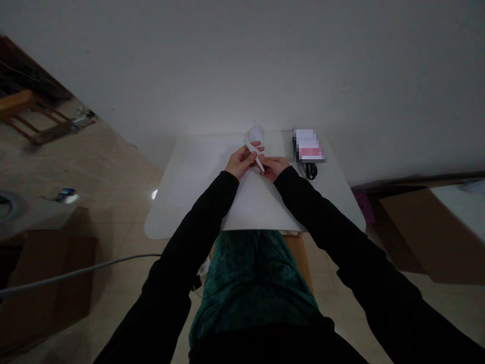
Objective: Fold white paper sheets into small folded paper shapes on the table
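Both my hands meet over the far middle of a white table (189, 202). My left hand (241, 161) is closed, pinching a white piece of paper (254, 141) that sticks up and away from me. My right hand (273, 167) is closed on the lower end of the same paper, where it narrows to a folded strip. Both arms wear black sleeves. A larger white sheet (257, 202) lies flat on the table under my wrists.
A blurred-out box with a black object (308, 151) sits at the table's far right. Cardboard boxes (428, 232) stand on the floor at right and at left (49, 263). A grey cable (76, 273) crosses the floor. A wooden chair (26, 114) stands far left.
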The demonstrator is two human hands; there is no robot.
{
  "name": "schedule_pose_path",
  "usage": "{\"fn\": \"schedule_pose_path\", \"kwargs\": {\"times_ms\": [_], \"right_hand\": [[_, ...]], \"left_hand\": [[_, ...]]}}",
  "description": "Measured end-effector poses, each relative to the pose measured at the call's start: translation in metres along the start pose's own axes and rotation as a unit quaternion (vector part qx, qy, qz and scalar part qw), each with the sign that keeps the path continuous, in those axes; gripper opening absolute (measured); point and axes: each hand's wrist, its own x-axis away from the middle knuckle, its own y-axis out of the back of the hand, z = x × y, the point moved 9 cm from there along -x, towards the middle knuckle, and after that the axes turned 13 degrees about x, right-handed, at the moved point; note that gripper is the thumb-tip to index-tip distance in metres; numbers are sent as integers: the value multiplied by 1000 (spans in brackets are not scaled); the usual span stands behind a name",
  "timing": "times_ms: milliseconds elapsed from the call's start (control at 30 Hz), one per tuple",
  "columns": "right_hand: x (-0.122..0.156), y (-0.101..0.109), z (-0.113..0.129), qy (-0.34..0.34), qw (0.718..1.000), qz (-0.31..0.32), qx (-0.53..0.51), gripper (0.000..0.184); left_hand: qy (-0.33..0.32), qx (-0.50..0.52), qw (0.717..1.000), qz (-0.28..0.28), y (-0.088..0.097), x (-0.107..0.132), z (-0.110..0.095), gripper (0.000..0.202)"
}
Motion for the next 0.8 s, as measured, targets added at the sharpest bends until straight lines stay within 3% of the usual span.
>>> {"fn": "schedule_pose_path", "kwargs": {"times_ms": [100, 233, 367, 467, 533, 800], "right_hand": [[-1, 14, 9, 80, 990, -83, 84, 41], [2, 12, 25, 191, 960, -83, 189, 46], [14, 21, 42, 264, 903, -171, 292, 56], [24, 12, 54, 347, 838, -178, 381, 24], [27, 3, 55, 379, 809, -162, 420, 15], [22, 0, 48, 349, 806, -149, 454, 24]], "left_hand": [[-10, 1, 999, -50, 11, -1, 1, 64], [-4, -11, 995, -103, 18, 2, -1, 53], [7, -9, 993, -116, 14, 5, -4, 54], [22, -4, 995, -100, 8, 6, -1, 52], [36, -4, 996, -84, 7, 5, 3, 51], [24, -82, 994, -65, 3, 5, 1, 53]]}}
